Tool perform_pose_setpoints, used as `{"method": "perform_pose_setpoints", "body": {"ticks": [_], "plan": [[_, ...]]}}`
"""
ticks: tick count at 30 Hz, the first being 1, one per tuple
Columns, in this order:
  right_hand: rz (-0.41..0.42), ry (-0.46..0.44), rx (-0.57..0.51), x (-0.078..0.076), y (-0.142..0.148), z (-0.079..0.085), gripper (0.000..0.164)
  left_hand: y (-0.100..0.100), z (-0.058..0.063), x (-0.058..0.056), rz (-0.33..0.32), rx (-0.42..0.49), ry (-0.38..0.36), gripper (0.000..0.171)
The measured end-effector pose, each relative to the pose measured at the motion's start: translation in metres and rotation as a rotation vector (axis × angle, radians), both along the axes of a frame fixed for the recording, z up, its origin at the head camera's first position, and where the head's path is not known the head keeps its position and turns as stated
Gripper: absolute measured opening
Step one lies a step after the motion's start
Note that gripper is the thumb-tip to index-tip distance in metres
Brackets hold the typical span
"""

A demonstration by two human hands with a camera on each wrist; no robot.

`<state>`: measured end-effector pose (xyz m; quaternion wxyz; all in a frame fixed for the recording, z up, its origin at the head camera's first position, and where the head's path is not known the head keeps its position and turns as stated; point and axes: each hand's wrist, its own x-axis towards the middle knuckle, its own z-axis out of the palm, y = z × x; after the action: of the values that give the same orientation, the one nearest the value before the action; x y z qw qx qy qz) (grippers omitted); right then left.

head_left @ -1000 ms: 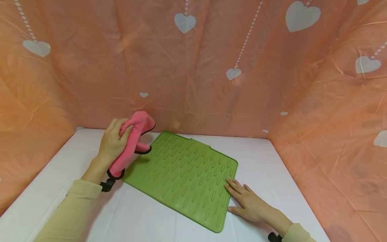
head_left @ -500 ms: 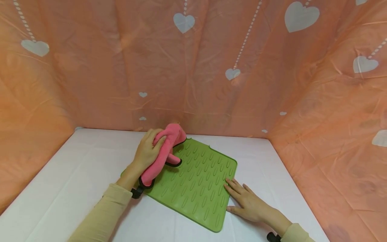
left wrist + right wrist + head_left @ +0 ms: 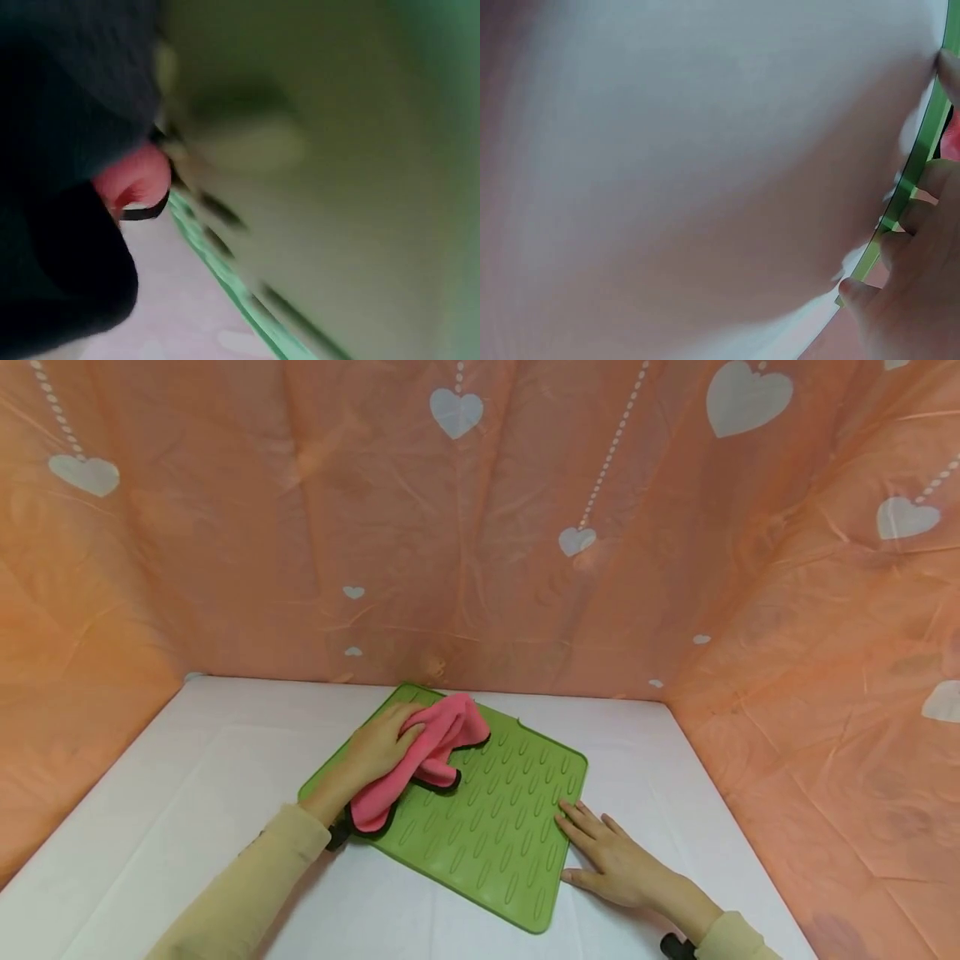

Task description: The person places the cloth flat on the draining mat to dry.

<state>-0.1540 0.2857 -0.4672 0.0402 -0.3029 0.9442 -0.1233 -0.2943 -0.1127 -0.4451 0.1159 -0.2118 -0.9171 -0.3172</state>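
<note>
My left hand (image 3: 384,745) grips a pink cloth (image 3: 427,747) with black edging, low over the left half of a green ridged mat (image 3: 495,835). Two corners of the cloth spread out to the right of the fingers; the parts under the palm are hidden. In the left wrist view the mat's surface (image 3: 337,225) is very near and blurred, with a bit of the pink cloth (image 3: 142,176) at its left. My right hand (image 3: 615,864) lies with straight fingers at the mat's right edge, its fingertips touching that rim. In the right wrist view the fingers (image 3: 922,255) meet the green edge.
The mat lies askew on a white-covered table (image 3: 187,777). An orange curtain with white hearts (image 3: 510,610) closes off the back and both sides. A black wrist strap (image 3: 678,946) shows near the right sleeve.
The left hand has carried the pink cloth rightward from the mat's left edge, then down onto the mat. The right hand and the mat have stayed in place.
</note>
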Motion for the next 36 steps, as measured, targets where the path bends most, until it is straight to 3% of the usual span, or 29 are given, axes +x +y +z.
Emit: {"method": "perform_pose_setpoints", "body": {"ticks": [3, 6, 13, 20, 25, 29, 32, 36], "plan": [[0.003, 0.009, -0.006, 0.0, -0.001, 0.0, 0.077, -0.01, -0.004, -0.005, 0.031, -0.108, -0.054, 0.042], [0.009, -0.002, -0.007, -0.002, -0.002, 0.002, 0.077, -0.018, -0.006, -0.007, 0.043, -0.146, -0.095, 0.044], [0.012, -0.034, -0.03, -0.016, -0.013, 0.022, 0.076, -0.031, 0.005, -0.002, 0.049, -0.137, -0.066, 0.048], [-0.007, 0.021, -0.148, -0.035, -0.06, 0.034, 0.059, -0.044, 0.026, 0.021, 0.059, -0.016, 0.0, 0.038], [-0.006, 0.008, -0.275, -0.052, -0.108, 0.037, 0.05, -0.048, 0.027, 0.041, -0.034, 0.057, 0.001, 0.023], [-0.009, -0.039, -0.33, -0.065, -0.142, 0.04, 0.047, -0.049, 0.023, 0.052, -0.147, 0.032, -0.056, 0.018], [-0.014, -0.075, -0.349, -0.077, -0.16, 0.04, 0.041, -0.049, 0.019, 0.056, -0.175, -0.027, -0.097, 0.024], [-0.052, -0.117, -0.377, -0.091, -0.175, 0.035, 0.031, -0.049, 0.015, 0.057, -0.156, -0.088, -0.119, 0.031]]}}
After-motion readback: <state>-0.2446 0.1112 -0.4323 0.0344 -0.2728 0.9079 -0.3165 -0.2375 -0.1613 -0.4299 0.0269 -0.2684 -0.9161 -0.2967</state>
